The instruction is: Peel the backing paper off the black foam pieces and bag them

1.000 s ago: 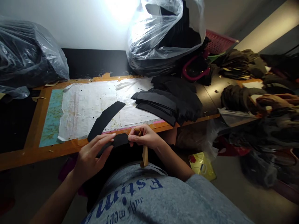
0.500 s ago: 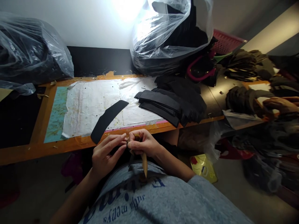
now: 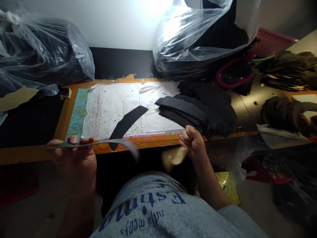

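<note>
My left hand (image 3: 75, 158) holds a long, thin dark strip (image 3: 116, 142) edge-on over the table's front edge, its free end curving down to the right. Off to the right, my right hand (image 3: 194, 142) is closed around a pale yellowish sheet (image 3: 178, 156), blurred and hanging below the fingers. A single black curved piece (image 3: 127, 122) lies on the white paper (image 3: 106, 105) between the hands. Beyond my right hand is a pile of similar black pieces (image 3: 185, 109).
Clear plastic bags with dark contents stand at the back left (image 3: 59, 49) and back centre (image 3: 198, 46). A pink basket (image 3: 272, 43) and stacks of dark pieces (image 3: 287, 72) are at the right. A beige piece (image 3: 18, 99) lies at the left.
My hands were together near my shirt; now they are wide apart, the left out to the left with the strip, the right out to the right with the pale sheet. The view has shifted left.
</note>
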Tool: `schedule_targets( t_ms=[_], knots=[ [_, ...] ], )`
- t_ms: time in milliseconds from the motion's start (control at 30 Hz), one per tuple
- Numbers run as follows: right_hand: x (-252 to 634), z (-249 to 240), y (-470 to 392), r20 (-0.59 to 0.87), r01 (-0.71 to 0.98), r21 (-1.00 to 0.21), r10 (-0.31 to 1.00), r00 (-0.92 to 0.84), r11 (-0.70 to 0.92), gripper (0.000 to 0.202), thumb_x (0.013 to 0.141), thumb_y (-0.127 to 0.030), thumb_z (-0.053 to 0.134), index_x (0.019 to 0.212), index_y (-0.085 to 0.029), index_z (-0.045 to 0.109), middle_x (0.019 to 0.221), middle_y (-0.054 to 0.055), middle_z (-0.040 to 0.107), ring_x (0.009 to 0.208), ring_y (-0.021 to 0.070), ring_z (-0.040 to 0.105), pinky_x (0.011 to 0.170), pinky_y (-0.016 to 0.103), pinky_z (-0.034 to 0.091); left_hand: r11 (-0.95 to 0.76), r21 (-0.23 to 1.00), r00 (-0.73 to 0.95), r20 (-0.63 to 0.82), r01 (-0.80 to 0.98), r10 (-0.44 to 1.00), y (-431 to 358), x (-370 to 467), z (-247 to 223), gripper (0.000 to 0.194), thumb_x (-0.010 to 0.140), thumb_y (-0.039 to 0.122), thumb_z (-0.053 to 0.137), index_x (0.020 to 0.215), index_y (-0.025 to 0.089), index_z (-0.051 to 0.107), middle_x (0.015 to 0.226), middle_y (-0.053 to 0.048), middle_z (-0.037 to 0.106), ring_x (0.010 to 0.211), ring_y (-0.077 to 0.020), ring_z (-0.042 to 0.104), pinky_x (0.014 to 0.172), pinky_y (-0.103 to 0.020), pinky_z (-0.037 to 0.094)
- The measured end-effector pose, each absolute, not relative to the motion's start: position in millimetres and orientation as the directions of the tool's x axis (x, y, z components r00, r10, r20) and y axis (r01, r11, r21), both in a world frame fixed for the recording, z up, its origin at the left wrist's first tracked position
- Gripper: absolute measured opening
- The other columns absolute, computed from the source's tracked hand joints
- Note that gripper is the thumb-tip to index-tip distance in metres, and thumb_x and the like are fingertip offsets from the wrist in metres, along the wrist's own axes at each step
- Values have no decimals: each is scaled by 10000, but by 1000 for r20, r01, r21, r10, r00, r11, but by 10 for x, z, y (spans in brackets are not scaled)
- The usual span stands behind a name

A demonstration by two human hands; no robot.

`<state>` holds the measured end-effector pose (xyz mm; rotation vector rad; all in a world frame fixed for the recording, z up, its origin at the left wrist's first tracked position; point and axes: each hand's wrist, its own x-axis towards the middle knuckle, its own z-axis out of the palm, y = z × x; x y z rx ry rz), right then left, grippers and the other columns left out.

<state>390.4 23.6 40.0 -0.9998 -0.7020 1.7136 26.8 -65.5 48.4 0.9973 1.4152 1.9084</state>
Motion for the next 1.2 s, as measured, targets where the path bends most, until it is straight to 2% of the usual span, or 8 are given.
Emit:
schedule_targets(
  t_ms=[100, 200, 333, 633, 833, 967, 1067, 1200],
  knots=[
    [4017, 502, 194, -253, -80, -954, 922, -293, -288, 312, 909, -445, 766, 814, -221, 571, 542, -107, 322, 447, 62, 193, 412, 202, 118, -288, 957, -502, 271, 46, 821, -636, 257, 519, 92, 975, 361, 671, 1061, 377, 702, 1013, 75, 705, 659, -68, 572, 628, -241, 531],
    [3740, 651, 149, -170, 134, -984, 824, -540, -115, 337, 901, -421, 783, 1148, -217, 677, 613, -85, 440, 510, 79, 314, 470, 218, 208, -306, 842, -96, 385, 445, 918, -590, 602, 527, 227, 956, 185, 680, 1143, 302, 736, 1081, 14, 764, 912, -147, 725, 813, -281, 602],
    [3288, 756, 164, -15, 181, -976, 782, -623, 125, 213, 882, -379, 802, 937, -191, 719, 753, -10, 620, 646, 113, 479, 593, 256, 361, -530, 732, 241, 473, 429, 848, -518, 1079, 524, 615, 992, 126, 614, 1560, 308, 464, 1199, -31, 774, 987, -133, 759, 894, -231, 615],
    [3880, 684, 229, -102, 69, -994, 894, -435, -80, 341, 794, -536, 832, 692, -238, 700, 685, 43, 581, 684, 212, 518, 655, 370, 431, -200, 499, 35, 321, 843, 946, 105, 654, 103, 624, 963, 390, 669, 1517, 162, 492, 1480, -207, 592, 1441, -395, 519, 1192, -610, 445],
    [4048, 532, 134, -206, -147, -954, 926, -315, -262, 380, 680, -546, 890, 651, -228, 683, 662, 28, 542, 559, 154, 446, 490, 295, 348, -426, 654, 316, 287, 625, 904, 57, 737, 83, 485, 1006, 316, 588, 1476, 203, 545, 1312, -111, 724, 1252, -241, 681, 1114, -431, 554],
    [3837, 464, 114, -298, -229, -903, 914, -276, -364, 338, 692, -465, 905, 719, -211, 684, 751, 9, 548, 509, 96, 396, 416, 245, 269, -219, 833, -19, 265, 508, 964, -148, 708, 304, 376, 1042, 428, 527, 1308, 211, 680, 1250, -112, 741, 1180, -245, 705, 1039, -403, 578],
    [3615, 411, 94, -350, -267, -868, 897, -271, -419, 358, 706, -462, 907, 752, -205, 663, 727, -19, 522, 489, 74, 379, 408, 231, 293, -30, 976, 41, 22, 217, 999, -367, 590, 427, 568, 1050, 609, 385, 1302, 198, 686, 965, -110, 750, 822, -209, 730, 712, -328, 617],
    [3428, 380, 99, -385, -252, -851, 873, -300, -462, 399, 722, -503, 897, 773, -203, 640, 659, -43, 488, 469, 71, 384, 413, 230, 335, 53, 875, -125, 9, 481, 992, -620, 494, 414, 420, 899, 431, 764, 1279, 262, 706, 1115, -81, 718, 897, -186, 713, 764, -295, 598]
  ],
)
